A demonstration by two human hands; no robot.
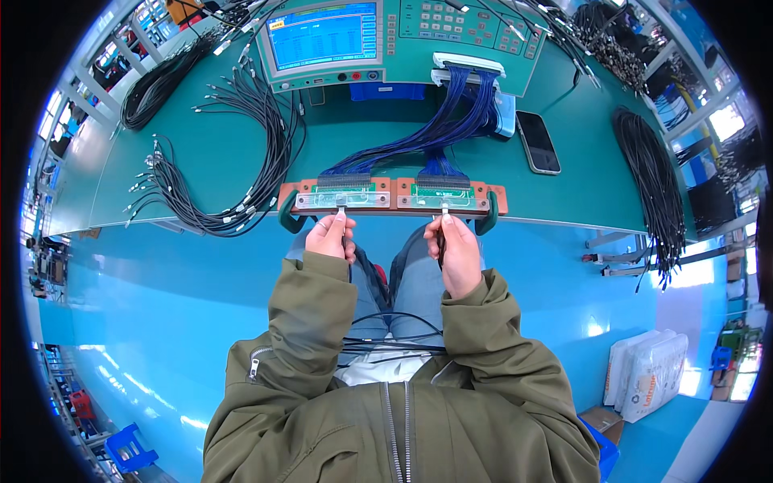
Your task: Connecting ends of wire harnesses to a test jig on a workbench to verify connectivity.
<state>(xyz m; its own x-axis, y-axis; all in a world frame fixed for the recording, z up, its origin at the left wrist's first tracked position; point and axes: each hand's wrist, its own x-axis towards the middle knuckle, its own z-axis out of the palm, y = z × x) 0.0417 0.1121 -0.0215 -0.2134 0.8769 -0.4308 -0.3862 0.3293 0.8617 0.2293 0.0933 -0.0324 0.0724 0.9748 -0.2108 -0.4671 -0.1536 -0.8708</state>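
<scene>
My left hand pinches a cable connector at the front of the left green circuit board. My right hand pinches another cable connector against the right circuit board. Whether either plug is fully seated I cannot tell. Both boards sit in an orange-brown test fixture at the table's front edge. Dark blue wires run from the boards to a green tester with a lit screen. Black cable loops across my lap between the hands.
Bundles of black cables lie left and right, the right one hanging over the edge of the green table. A phone lies right of the wires. White packages and a blue stool stand on the floor.
</scene>
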